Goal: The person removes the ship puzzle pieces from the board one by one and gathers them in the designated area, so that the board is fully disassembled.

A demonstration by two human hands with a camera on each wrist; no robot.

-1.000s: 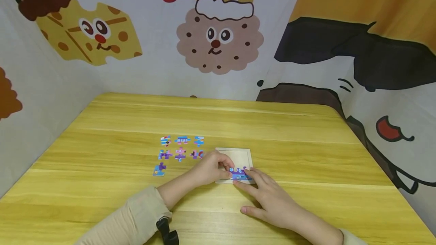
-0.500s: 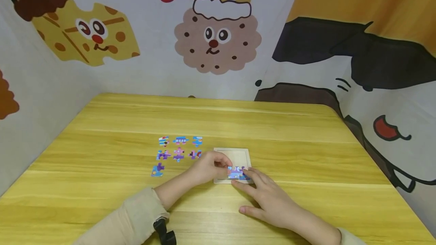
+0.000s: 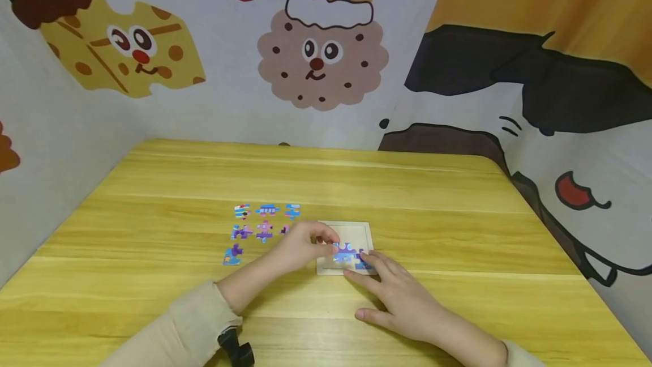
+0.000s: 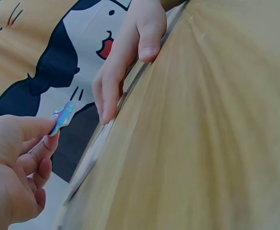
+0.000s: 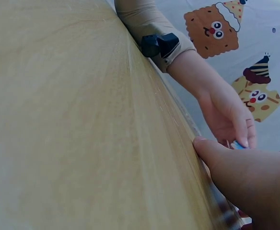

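My left hand (image 3: 300, 245) pinches a blue and purple jigsaw piece (image 3: 344, 252) between thumb and fingertips. In the left wrist view that jigsaw piece (image 4: 63, 116) is tilted and raised off the table. Below it lies a square pale wooden puzzle tray (image 3: 356, 232). Another purple and blue piece (image 3: 364, 263) sits in the tray's near right corner, partly covered. My right hand (image 3: 397, 299) has its fingers extended, the fingertips resting at that corner and the tray's near edge. Its thumb is spread away over the table. In the right wrist view only a sliver of the held piece shows.
Several loose jigsaw pieces (image 3: 264, 231) lie in rough rows left of the tray, one partly hidden behind my left hand. The yellow wood-grain table (image 3: 433, 197) meets a cartoon-printed cloth (image 3: 214, 118) at the back. A black device (image 3: 236, 347) is strapped at my left wrist.
My left hand has lifted the pinched piece up and slightly left from the tray. My right hand keeps its place at the tray corner. The head view has shifted slightly.
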